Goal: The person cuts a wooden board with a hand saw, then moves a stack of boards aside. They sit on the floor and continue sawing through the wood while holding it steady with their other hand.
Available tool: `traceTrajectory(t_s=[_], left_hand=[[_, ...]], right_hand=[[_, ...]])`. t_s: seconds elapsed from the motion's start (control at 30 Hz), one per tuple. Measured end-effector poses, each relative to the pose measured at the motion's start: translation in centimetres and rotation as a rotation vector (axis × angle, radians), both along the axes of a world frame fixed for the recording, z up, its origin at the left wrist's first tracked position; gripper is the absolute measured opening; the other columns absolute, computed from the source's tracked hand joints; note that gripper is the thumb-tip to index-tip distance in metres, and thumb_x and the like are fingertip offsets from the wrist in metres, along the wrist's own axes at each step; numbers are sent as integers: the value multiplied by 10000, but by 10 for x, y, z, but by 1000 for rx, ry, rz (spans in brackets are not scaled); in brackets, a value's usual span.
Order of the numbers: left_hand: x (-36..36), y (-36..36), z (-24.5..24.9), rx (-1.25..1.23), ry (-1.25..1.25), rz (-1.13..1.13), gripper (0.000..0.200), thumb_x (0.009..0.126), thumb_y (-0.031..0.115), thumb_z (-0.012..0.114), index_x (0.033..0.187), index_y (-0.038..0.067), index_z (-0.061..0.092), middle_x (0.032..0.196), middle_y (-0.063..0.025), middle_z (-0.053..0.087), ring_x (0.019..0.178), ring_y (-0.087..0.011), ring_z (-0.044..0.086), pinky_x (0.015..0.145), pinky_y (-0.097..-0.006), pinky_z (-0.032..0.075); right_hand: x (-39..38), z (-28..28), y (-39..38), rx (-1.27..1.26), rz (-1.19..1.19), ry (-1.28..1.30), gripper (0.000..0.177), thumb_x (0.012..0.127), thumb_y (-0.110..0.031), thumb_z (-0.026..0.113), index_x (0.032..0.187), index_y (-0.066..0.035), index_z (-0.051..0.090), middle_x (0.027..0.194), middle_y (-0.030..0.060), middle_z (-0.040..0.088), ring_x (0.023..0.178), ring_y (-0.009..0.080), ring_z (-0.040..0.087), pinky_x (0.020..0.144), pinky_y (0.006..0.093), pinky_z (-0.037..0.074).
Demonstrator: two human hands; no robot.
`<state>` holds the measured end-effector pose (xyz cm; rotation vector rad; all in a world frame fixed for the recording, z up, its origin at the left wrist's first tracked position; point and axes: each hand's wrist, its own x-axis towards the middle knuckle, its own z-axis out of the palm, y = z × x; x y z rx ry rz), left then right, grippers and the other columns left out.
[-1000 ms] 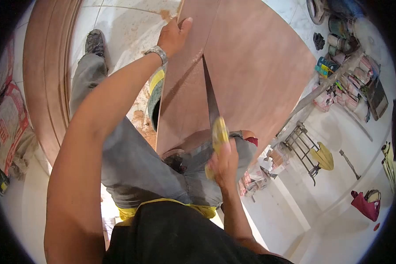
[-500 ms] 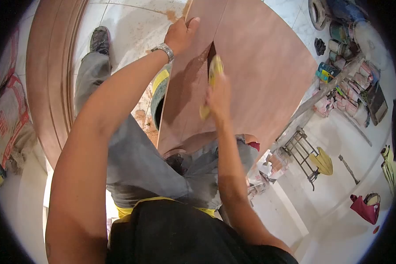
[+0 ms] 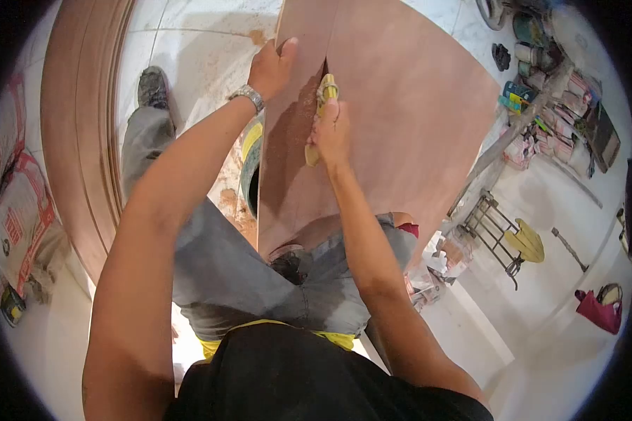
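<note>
A reddish-brown wooden board [image 3: 407,105] lies in front of me, with a thin line running down it from the far edge. My right hand [image 3: 333,133] is closed round the yellow handle of a handsaw [image 3: 328,88] over that line. Only a dark sliver of what looks like the blade shows beyond the handle. My left hand [image 3: 272,69], with a metal watch on the wrist, grips the board's left edge near the far end, thumb on top. Its other fingertips are partly hidden. My thigh and foot are close to the board's near end.
A green bucket [image 3: 251,165] stands under the board's left side. Wooden panels [image 3: 84,119] stand at the left beside printed sacks [image 3: 21,217]. Cans, bags and tools clutter the right, with a metal rack [image 3: 495,228], a yellow shovel blade [image 3: 525,241] and a maroon bag [image 3: 600,309].
The saw handle has shifted slightly up and left in view with my right hand. My left hand stays on the board's edge, and the whole view has turned a little.
</note>
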<state>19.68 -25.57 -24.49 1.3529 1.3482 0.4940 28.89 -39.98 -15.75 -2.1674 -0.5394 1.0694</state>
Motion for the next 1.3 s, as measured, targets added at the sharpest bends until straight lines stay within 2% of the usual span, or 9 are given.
traceTrajectory(t_s=[0.23, 0.53, 0.63, 0.73, 0.83, 0.93, 1.13, 1.27, 1.3], left_hand=[[2, 6, 13, -17, 60, 0, 664, 975, 536, 488, 1170, -88, 608, 1085, -333, 664, 1067, -483, 628, 933, -488, 496], [6, 3, -7, 65, -66, 55, 670, 974, 526, 497, 1124, -117, 607, 1061, -354, 657, 1045, -487, 632, 930, -496, 494], [4, 4, -1, -1, 60, 6, 664, 973, 529, 499, 1107, -111, 614, 1058, -346, 661, 1042, -482, 634, 922, -494, 497], [2, 4, 11, -16, 34, 13, 666, 972, 530, 503, 1098, -114, 618, 1057, -350, 658, 1042, -481, 635, 918, -493, 498], [2, 5, 8, -24, 30, -1, 662, 976, 523, 501, 1103, -116, 613, 1059, -353, 655, 1048, -482, 632, 918, -494, 496], [4, 3, -3, 12, -31, 33, 658, 978, 516, 498, 1105, -120, 606, 1061, -355, 654, 1055, -483, 630, 924, -496, 494], [4, 2, 21, 43, -34, 79, 622, 988, 492, 490, 1095, -108, 611, 1019, -348, 665, 1018, -476, 647, 901, -503, 507], [-1, 1, 9, -111, -57, -78, 640, 1002, 536, 428, 1087, -69, 621, 980, -312, 684, 957, -468, 666, 835, -498, 526], [-4, 4, 21, -135, -41, -103, 663, 1000, 559, 412, 1099, -63, 621, 998, -322, 676, 975, -467, 659, 848, -499, 518]], right_hand=[[-2, 3, 13, 38, -34, 92, 355, 1083, -350, 352, 1057, -13, 460, 689, 92, 541, 571, 159, 579, 564, 336, 486], [-8, -4, 10, -68, 65, -265, 400, 1061, -380, 413, 1037, 10, 496, 873, 279, 638, 835, 508, 605, 737, 544, 453], [-6, -7, 10, -29, 98, -342, 405, 1061, -375, 410, 1025, 15, 514, 872, 273, 644, 832, 479, 621, 738, 525, 463], [1, -9, 19, -7, 103, -373, 396, 1054, -333, 435, 911, 19, 551, 725, 131, 605, 591, 237, 617, 533, 394, 480], [9, -22, 27, -27, 89, -315, 407, 1054, -332, 436, 915, 30, 558, 743, 154, 611, 572, 237, 613, 512, 382, 466], [-5, 5, 34, 25, 73, -293, 398, 1053, -342, 427, 1007, 34, 550, 907, 267, 639, 863, 421, 629, 770, 488, 465], [-6, 0, 31, 1, 44, -335, 407, 1046, -354, 440, 1013, 37, 546, 895, 267, 634, 849, 425, 617, 773, 491, 462], [-1, -16, 22, -66, 67, -360, 417, 1039, -341, 444, 1127, 51, 555, 1042, 337, 641, 1020, 515, 600, 843, 513, 469], [-4, -10, 23, 0, 67, -364, 423, 1033, -327, 445, 1095, 73, 566, 989, 286, 638, 917, 401, 625, 807, 468, 472]])
